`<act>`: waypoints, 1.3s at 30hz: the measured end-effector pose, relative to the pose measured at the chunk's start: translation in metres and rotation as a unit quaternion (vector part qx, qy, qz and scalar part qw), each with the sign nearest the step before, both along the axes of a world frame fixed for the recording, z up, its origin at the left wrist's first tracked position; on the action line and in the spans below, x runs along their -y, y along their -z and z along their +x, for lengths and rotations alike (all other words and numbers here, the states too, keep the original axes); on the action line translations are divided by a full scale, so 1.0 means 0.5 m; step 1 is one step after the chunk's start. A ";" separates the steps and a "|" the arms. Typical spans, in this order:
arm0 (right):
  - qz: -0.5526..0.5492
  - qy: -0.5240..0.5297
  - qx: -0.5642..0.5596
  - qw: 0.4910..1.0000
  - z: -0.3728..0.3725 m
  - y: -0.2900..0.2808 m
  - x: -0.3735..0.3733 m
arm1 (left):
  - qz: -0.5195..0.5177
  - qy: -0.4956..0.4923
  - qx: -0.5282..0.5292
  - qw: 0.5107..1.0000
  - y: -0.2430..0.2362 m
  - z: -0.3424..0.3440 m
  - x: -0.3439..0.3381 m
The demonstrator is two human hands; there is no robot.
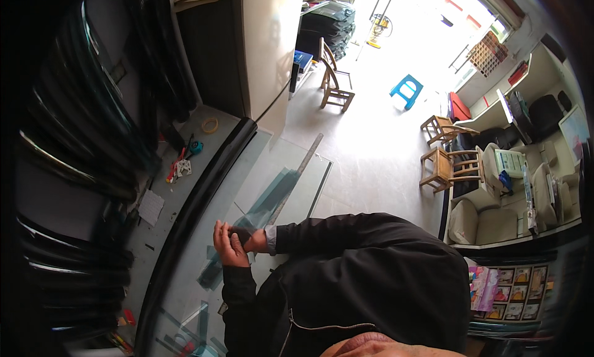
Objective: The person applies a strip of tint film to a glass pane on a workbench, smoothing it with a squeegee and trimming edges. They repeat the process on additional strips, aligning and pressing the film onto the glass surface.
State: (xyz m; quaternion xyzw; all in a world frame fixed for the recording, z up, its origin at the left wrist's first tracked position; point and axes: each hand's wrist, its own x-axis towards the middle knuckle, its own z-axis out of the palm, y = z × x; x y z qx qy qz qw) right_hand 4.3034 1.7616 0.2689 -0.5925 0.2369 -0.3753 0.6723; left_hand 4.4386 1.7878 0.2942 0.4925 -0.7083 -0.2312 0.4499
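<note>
My left hand [230,244] and my right hand [257,240] meet over a glass-topped table [253,156]. The left has its fingers curled, with its thumb toward the right hand. Between them is something small and dark [241,234] that I cannot make out; the right fingers are mostly hidden. Just beyond lie overlapping greenish glass strips [278,189], beside a long narrow grey bar [309,153] that slants away. More glass strips [210,273] lie left of my left sleeve, and loose pieces [201,323] lie nearer the lower edge.
A thick black curved edge [204,190] runs along the table's left. Beyond it, a grey surface holds a tape roll [210,125], pliers [180,169] and paper [150,207]. Dark curved glass panels [74,128] stand at left. Wooden chairs [436,169] and a blue stool [406,91] stand on the floor.
</note>
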 end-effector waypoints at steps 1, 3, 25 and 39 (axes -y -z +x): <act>0.026 -0.006 0.057 0.998 -0.001 -0.007 -0.007 | -0.031 -0.013 0.029 0.999 0.004 0.004 0.005; 0.080 -0.020 0.169 0.982 0.000 -0.025 -0.025 | -0.068 -0.043 0.089 0.993 0.005 0.016 0.019; 0.272 0.070 0.174 0.944 0.001 -0.167 -0.028 | 0.390 0.097 -0.760 0.511 0.068 0.025 -0.089; 0.357 0.201 0.110 0.906 -0.221 0.020 0.028 | 0.165 -0.025 -0.840 0.516 0.281 0.308 -0.107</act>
